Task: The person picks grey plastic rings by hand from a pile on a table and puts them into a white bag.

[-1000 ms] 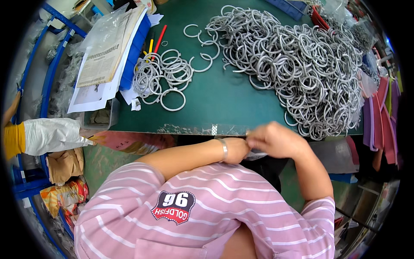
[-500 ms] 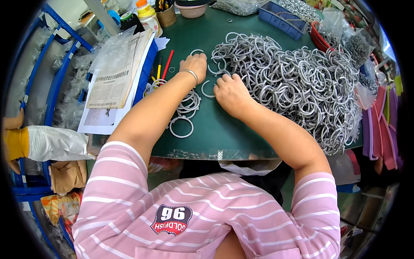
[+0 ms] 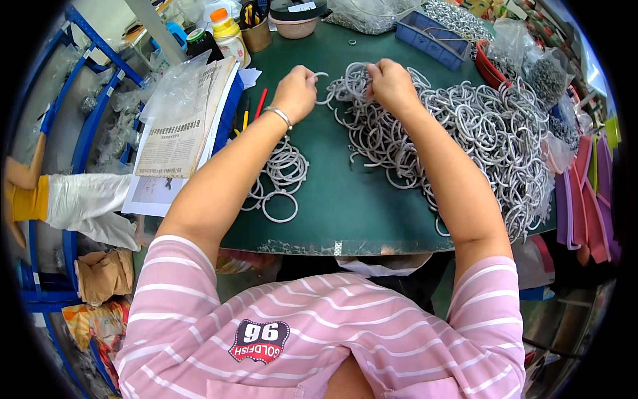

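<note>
- Left hand (image 3: 297,93) pinches one grey ring (image 3: 323,74).
- Right hand (image 3: 393,86) grasps blurred metal, ring count unclear.
- One bench (image 3: 332,209): one uncountable ring pile (image 3: 465,146), one smaller cluster (image 3: 287,165).

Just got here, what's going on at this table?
Someone is handling grey rings. The left hand pinches a ring; the right hand is at the far left edge of the big heap, its grip unclear. A smaller pile lies on the table, left of the heap.
</note>
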Available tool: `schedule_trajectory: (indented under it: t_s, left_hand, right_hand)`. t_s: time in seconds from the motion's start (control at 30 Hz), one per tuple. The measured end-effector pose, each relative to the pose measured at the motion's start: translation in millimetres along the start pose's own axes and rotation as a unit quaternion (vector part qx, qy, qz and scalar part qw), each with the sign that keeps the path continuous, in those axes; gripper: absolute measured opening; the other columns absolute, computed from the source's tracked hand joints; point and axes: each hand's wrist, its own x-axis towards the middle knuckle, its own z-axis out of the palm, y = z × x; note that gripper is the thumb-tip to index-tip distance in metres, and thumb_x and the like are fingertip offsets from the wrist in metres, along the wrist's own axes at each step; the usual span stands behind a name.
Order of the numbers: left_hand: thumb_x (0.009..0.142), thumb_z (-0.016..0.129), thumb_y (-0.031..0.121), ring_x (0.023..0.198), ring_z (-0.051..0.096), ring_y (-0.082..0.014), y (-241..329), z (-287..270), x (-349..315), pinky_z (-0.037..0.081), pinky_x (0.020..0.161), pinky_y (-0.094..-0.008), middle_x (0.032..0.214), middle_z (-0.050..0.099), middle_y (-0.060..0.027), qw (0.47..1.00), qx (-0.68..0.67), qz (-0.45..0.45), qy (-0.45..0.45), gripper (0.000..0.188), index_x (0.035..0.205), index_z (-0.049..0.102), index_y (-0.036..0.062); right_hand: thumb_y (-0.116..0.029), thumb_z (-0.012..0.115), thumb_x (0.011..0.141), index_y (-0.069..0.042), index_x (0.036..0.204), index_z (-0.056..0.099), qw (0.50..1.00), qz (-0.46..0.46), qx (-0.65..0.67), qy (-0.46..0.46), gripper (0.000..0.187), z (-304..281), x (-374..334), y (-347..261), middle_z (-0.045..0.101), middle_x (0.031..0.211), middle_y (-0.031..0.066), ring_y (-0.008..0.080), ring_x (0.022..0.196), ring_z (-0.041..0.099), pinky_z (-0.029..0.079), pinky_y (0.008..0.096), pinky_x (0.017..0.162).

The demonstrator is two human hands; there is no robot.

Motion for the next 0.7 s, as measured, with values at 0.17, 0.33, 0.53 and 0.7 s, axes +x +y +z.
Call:
schedule_trajectory:
  t_s: [0.17, 0.33, 0.53, 0.7]
  left_hand:
    - [0.079, 0.061, 0.007, 0.07, 0.058, -0.0215, -6.3, 36.1, -8.5, 0.047, 0.065, -0.0328, 0.076, 0.059, -0.0103, 0.999, 0.027, 0.018, 0.019, 0.012, 0.088, 0.055, 0.0005]
    - [0.076, 0.064, 0.001, 0.07, 0.058, -0.0196, -10.9, 59.3, -7.5, 0.047, 0.064, -0.0317, 0.078, 0.06, -0.0099, 0.991, -0.079, 0.105, 0.032, 0.011, 0.082, 0.055, 0.0009]
    - [0.077, 0.066, 0.003, 0.069, 0.059, -0.0129, -11.6, 50.5, -5.7, 0.047, 0.06, -0.028, 0.079, 0.063, -0.006, 0.974, -0.184, -0.051, -0.121, 0.013, 0.087, 0.057, 0.0012]
    - [0.077, 0.067, 0.001, 0.073, 0.057, -0.0124, -3.5, 32.9, -12.2, 0.047, 0.062, -0.0237, 0.086, 0.06, -0.0043, 0.92, -0.372, -0.12, -0.034, 0.016, 0.086, 0.055, 0.0051]
  right_hand:
    - [-0.02, 0.051, 0.093, 0.001, 0.087, 0.059, 0.995, -0.005, 0.092, -0.047, 0.023, -12.6, -3.3, -8.3, 0.063, 0.069, 0.0062, 0.0129, 0.062, 0.06, 0.05, 0.0266, 0.052]
    - [-0.019, 0.049, 0.095, -0.002, 0.088, 0.057, 0.955, 0.08, 0.229, -0.173, 0.02, -6.5, -5.9, -9.3, 0.061, 0.072, 0.0042, 0.0113, 0.063, 0.061, 0.051, 0.0248, 0.05]
    - [-0.019, 0.044, 0.096, 0.004, 0.094, 0.054, 0.897, 0.16, 0.404, -0.079, 0.025, 7.1, -14.6, -0.9, 0.063, 0.081, 0.0116, 0.017, 0.061, 0.063, 0.053, 0.0265, 0.049]
    - [-0.019, 0.04, 0.098, 0.004, 0.098, 0.051, 0.799, 0.199, 0.568, 0.013, 0.026, 27.6, -31.7, -16.9, 0.063, 0.085, 0.0159, 0.0207, 0.065, 0.065, 0.055, 0.0268, 0.052]
